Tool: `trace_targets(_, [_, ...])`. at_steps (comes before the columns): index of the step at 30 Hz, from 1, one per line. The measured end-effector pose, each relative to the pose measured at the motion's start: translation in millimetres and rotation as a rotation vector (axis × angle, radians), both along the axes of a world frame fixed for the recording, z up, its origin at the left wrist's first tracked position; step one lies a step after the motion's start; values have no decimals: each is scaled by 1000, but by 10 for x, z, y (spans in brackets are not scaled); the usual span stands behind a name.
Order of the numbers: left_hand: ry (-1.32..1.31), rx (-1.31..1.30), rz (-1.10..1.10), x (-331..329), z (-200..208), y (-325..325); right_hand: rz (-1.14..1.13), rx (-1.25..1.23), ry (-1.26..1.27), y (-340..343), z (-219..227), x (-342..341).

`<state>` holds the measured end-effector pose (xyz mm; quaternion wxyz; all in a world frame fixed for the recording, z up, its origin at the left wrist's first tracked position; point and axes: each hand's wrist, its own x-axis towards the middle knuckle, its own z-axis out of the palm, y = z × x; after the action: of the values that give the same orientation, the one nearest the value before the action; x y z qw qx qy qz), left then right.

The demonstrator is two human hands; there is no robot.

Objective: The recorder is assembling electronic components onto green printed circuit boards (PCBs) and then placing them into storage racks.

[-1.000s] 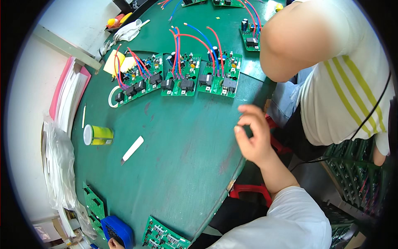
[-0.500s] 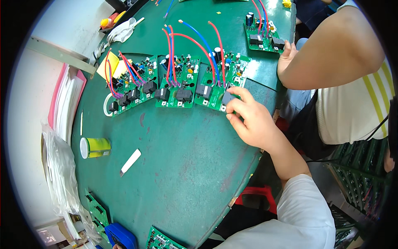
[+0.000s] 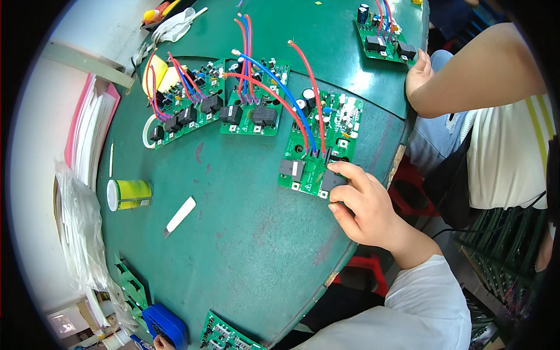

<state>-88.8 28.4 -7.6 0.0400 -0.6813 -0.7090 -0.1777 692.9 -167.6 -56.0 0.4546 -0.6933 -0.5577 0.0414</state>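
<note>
A green circuit board [image 3: 318, 137] with red and blue wires standing up lies on the green table at centre right. My right hand [image 3: 367, 204] pinches its near right corner, at a black block-shaped component [image 3: 332, 181]. Two more wired boards lie to the left: a middle board [image 3: 256, 119] and a far-left board [image 3: 192, 116] beside yellow paper. At the bottom left, a small part of my left hand [image 3: 162, 343] shows against a blue object with a dark inside [image 3: 166, 325]. Most of its fingers are cut off by the picture's edge.
A white-handled blade [image 3: 180, 216] and a yellow-green can [image 3: 131, 194] lie on the table [image 3: 251, 245]. Another board [image 3: 224, 333] is at the near edge. At the far right, a co-worker's hand [image 3: 419, 69] touches a wired board [image 3: 382, 41]. White gloves [image 3: 174, 26] lie far left.
My right hand has drawn the right-hand board toward me, out from beside the middle board. The whole view has shifted slightly. The co-worker's hand stays by its board.
</note>
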Motion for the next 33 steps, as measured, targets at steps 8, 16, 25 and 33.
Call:
trace_targets(8, [106, -59, 199, 1313, 201, -235, -6, -34, -16, -49, 0, 10])
trace_targets(16, [75, 6, 174, 1143, 275, -263, 14, -17, -12, -22, 41, 13])
trace_targets(25, [73, -7, 238, 1175, 277, -269, 3, 9, 7, -25, -4, -17])
trace_targets(33, [21, 20, 78, 52, 98, -39, 22, 3, 1, -24, 22, -16])
